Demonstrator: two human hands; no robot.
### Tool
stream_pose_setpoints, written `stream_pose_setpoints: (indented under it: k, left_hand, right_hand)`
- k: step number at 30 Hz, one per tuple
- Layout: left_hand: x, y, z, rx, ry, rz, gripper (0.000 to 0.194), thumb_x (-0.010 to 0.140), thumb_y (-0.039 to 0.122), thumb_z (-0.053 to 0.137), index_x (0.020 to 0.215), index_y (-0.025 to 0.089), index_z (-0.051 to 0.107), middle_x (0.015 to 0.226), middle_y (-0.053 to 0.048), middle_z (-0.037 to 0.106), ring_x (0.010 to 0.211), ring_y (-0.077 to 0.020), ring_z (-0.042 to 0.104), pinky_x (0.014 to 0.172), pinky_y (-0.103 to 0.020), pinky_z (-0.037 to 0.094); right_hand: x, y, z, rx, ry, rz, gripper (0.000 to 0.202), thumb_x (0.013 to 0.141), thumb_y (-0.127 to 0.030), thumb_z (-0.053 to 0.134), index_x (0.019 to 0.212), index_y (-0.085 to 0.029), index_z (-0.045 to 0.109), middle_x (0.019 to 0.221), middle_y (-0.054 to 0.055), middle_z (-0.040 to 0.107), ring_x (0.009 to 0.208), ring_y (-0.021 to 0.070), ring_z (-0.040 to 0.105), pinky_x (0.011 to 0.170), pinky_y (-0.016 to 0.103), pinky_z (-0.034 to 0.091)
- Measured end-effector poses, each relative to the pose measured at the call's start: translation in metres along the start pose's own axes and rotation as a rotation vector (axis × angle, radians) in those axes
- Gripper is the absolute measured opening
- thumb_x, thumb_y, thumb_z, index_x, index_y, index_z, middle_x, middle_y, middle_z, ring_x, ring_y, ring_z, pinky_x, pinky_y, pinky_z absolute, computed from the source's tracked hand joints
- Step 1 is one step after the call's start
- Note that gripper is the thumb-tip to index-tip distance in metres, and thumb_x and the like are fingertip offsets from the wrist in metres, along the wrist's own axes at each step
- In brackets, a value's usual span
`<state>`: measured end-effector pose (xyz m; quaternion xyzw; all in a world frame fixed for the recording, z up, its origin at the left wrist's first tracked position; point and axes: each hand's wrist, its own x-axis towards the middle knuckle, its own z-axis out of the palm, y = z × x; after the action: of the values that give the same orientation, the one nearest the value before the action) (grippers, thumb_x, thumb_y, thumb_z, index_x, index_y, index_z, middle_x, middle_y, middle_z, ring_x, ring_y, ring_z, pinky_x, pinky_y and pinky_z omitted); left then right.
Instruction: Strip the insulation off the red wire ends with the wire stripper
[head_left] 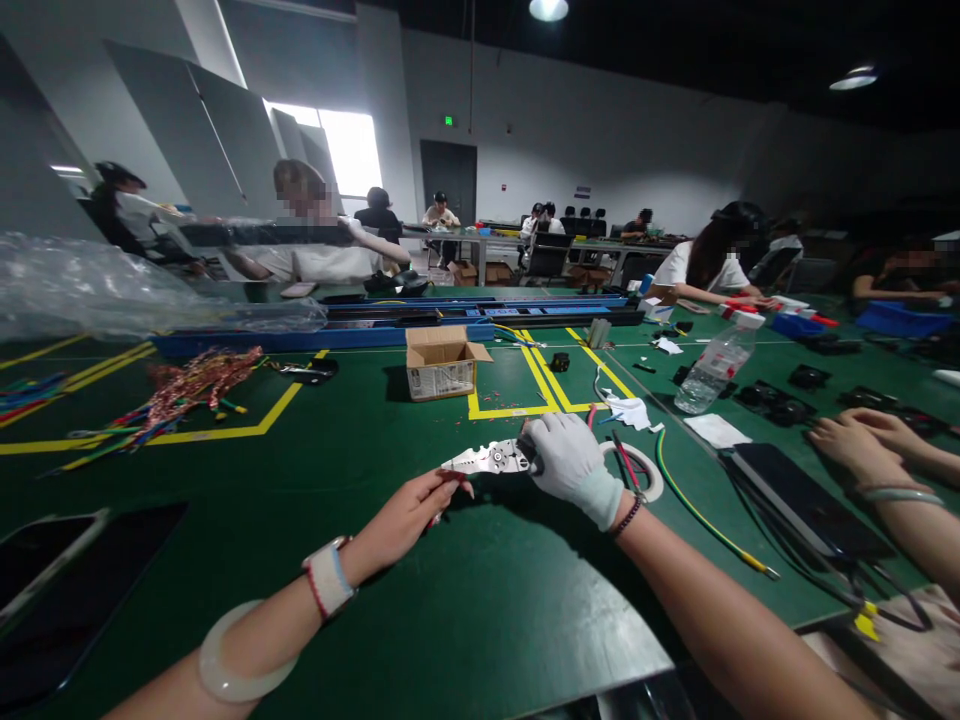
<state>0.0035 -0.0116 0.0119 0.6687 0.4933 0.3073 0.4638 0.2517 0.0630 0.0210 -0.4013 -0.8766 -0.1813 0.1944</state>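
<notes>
My right hand (pixel 574 462), in a white glove, is closed around the handles of a wire stripper (pixel 491 458). Its silver jaws point left, towards my bare left hand (pixel 405 515). The fingers of that hand are pinched together at the jaw tip on a red wire (pixel 454 477), of which only short bits show. Just past my right wrist lies a roll of white tape (pixel 654 475) with red and black wire ends beside it. A yellow-green cable (pixel 686 510) with a metal end curves over the green table (pixel 420 640) to the right.
An open cardboard box (pixel 441 378) stands ahead, a bundle of stripped wires (pixel 199 390) to its left. At the right are a water bottle (pixel 716 365), a black power bank (pixel 810 500) and another person's hands (pixel 862 445). Dark tablets (pixel 90 590) lie at left.
</notes>
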Motion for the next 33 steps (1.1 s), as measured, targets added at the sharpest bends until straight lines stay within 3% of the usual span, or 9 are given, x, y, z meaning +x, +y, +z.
stream_pose_setpoints:
  k: [4,9,15,20,27,33]
  left_hand:
    - [0.000,0.001,0.001,-0.021,0.008,-0.011,0.037,0.091,0.044,0.042,0.103,0.017,0.064,0.083,-0.002,0.056,0.062,-0.0127,0.043,0.058,-0.023,0.036]
    - [0.001,0.001,0.002,-0.064,0.027,-0.006,0.039,0.091,0.045,0.043,0.106,0.017,0.065,0.087,-0.004,0.058,0.067,-0.0147,0.044,0.061,-0.025,0.037]
    - [0.003,-0.004,0.002,-0.102,0.011,-0.060,0.038,0.090,0.047,0.044,0.103,0.017,0.065,0.082,-0.002,0.057,0.065,-0.0138,0.045,0.061,-0.025,0.037]
    - [0.003,-0.004,0.003,-0.190,-0.011,-0.057,0.039,0.089,0.049,0.047,0.103,0.016,0.064,0.064,0.003,0.050,0.062,-0.0140,0.050,0.063,-0.027,0.042]
    - [0.001,0.006,0.002,-0.253,-0.055,-0.065,0.034,0.086,0.043,0.054,0.098,0.013,0.066,0.076,-0.004,0.065,0.075,-0.0192,0.062,0.073,-0.033,0.049]
    - [0.000,0.011,0.000,-0.255,-0.062,-0.051,0.032,0.084,0.039,0.058,0.097,0.012,0.070,0.085,-0.008,0.071,0.080,-0.0213,0.066,0.075,-0.034,0.052]
  right_hand:
    - [-0.001,0.001,-0.003,-0.039,0.063,-0.025,0.032,0.075,-0.017,0.053,0.106,-0.016,0.059,0.097,0.010,0.060,0.091,0.0252,0.044,0.082,0.037,0.030]
    - [-0.006,0.002,-0.002,-0.130,0.081,-0.020,0.044,0.079,-0.016,0.050,0.123,-0.015,0.052,0.108,0.009,0.061,0.088,0.0244,0.046,0.076,0.037,0.032]
    - [-0.002,-0.002,-0.001,-0.174,-0.080,0.019,0.049,0.085,-0.013,0.043,0.134,-0.016,0.045,0.117,0.011,0.061,0.084,0.0228,0.055,0.066,0.033,0.040]
    - [0.002,-0.009,0.000,-0.162,-0.205,0.085,0.056,0.088,-0.007,0.031,0.143,-0.015,0.033,0.139,0.015,0.048,0.086,0.0210,0.064,0.060,0.029,0.049]
    - [0.006,-0.017,-0.013,0.021,-0.217,0.117,0.072,0.077,0.001,0.035,0.147,-0.012,0.026,0.150,0.017,0.032,0.116,0.0248,0.056,0.084,0.033,0.054]
    - [-0.001,-0.020,0.000,0.207,-0.125,0.138,0.086,0.068,0.002,0.041,0.149,-0.011,0.016,0.153,0.020,0.023,0.122,0.0284,0.052,0.090,0.037,0.053]
